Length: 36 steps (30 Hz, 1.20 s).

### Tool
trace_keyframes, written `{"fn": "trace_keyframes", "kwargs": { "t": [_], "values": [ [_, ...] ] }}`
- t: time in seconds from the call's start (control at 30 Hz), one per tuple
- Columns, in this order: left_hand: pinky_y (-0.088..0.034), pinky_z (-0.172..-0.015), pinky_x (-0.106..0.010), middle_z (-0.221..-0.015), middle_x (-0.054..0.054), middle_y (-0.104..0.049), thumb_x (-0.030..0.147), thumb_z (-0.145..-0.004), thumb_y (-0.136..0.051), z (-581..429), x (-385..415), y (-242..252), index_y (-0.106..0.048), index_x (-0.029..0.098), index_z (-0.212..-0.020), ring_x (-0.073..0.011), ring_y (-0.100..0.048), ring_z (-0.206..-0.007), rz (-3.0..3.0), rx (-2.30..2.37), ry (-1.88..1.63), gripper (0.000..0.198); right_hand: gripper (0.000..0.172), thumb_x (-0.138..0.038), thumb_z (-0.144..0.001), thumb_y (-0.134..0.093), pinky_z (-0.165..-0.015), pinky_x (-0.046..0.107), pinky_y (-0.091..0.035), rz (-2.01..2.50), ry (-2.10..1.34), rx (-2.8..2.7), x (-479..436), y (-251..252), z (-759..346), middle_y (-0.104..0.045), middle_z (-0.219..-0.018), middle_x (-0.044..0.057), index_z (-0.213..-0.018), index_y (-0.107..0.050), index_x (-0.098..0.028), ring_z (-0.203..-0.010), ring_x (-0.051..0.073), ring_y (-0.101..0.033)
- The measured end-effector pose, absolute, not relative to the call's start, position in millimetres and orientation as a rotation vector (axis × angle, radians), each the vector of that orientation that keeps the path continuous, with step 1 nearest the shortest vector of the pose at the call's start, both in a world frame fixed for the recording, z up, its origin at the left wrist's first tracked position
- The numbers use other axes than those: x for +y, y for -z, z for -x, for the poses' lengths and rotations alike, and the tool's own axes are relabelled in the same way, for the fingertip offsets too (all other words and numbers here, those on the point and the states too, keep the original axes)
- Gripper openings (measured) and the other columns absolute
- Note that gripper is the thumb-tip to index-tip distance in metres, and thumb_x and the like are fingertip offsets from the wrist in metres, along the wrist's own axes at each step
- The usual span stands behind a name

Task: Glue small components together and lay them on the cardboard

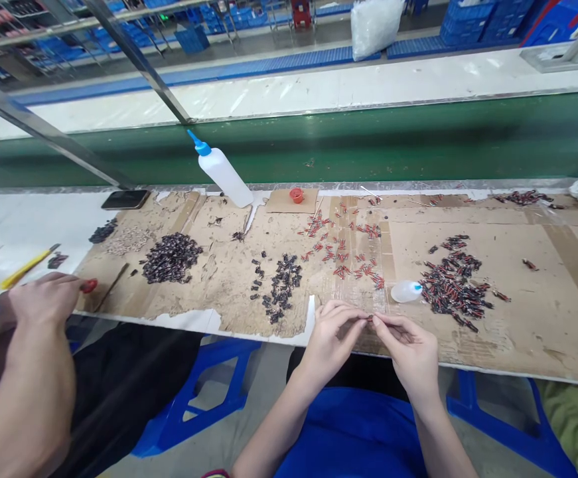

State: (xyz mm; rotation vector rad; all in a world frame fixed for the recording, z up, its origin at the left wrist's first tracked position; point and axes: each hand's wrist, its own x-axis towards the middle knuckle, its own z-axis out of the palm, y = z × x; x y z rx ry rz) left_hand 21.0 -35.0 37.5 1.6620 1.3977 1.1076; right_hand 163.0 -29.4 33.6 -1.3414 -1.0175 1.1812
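My left hand [331, 335] and my right hand [408, 348] meet at the near edge of the cardboard-covered bench [517, 312], fingertips pinched together on a tiny red and black part [369, 318]. Just beyond my right hand lies a small clear squeeze bottle with a blue tip [406, 291]. To its right is a heap of red and black parts [450, 285]. Loose red parts [341, 255] are scattered beyond my hands, and a cluster of small black parts [281, 285] lies beyond my left hand.
A co-worker's hand [44, 299] rests at the left by a small red piece [89, 285] and a yellow knife [27, 267]. A dark heap [172, 257], a white squeeze bottle [221, 172], a phone [125, 199] and a green conveyor belt [368, 143] lie beyond.
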Motion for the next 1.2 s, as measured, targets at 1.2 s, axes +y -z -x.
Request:
{"fn": "trace_keyframes", "kwargs": {
  "t": [1.2],
  "values": [
    [-0.032, -0.096, -0.049, -0.108, -0.008, -0.071, 0.018, -0.091, -0.055, 29.4, 14.1, -28.4, -0.069, 0.024, -0.1, -0.0272, -0.056, -0.107, -1.791, 2.136, -0.995, 0.017, 0.032, -0.036, -0.08, -0.07, -0.092, 0.052, -0.05, 1.528, -0.165, -1.385, -15.2, -21.5, -251.0, -0.066, -0.115, 0.012, -0.108, -0.07, -0.022, -0.106, 0.03, -0.062]
  ]
}}
